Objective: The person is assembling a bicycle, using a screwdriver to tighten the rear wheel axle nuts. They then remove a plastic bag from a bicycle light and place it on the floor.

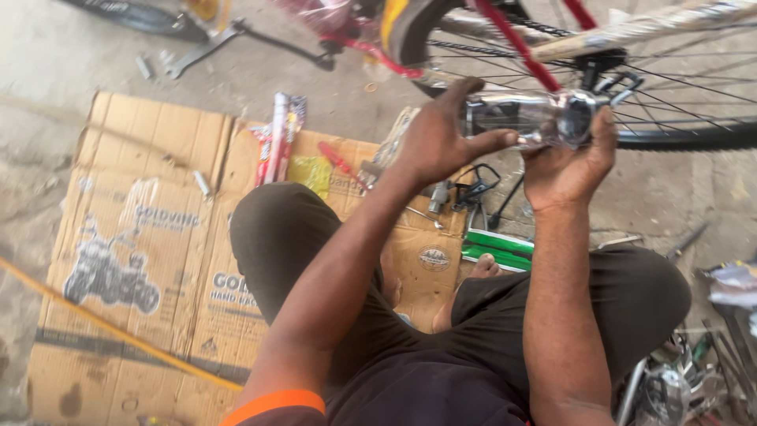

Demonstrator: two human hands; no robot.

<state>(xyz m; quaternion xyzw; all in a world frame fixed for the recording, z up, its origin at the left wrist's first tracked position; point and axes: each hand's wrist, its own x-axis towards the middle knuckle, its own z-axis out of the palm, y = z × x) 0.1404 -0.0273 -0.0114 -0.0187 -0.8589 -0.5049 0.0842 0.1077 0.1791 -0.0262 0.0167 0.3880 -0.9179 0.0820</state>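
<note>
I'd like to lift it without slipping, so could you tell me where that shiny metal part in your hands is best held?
By its two ends, as now: left hand wraps the near end, right hand cups the knobbed end. The shiny metal part lies level and looks slick, so come from below.

The person wears dark brown-black trousers [631, 292] and a dark short-sleeved top whose left sleeve [276, 404] ends in an orange band; forearms bare, no gloves, rings or watch; one foot [482, 267] bare.
</note>
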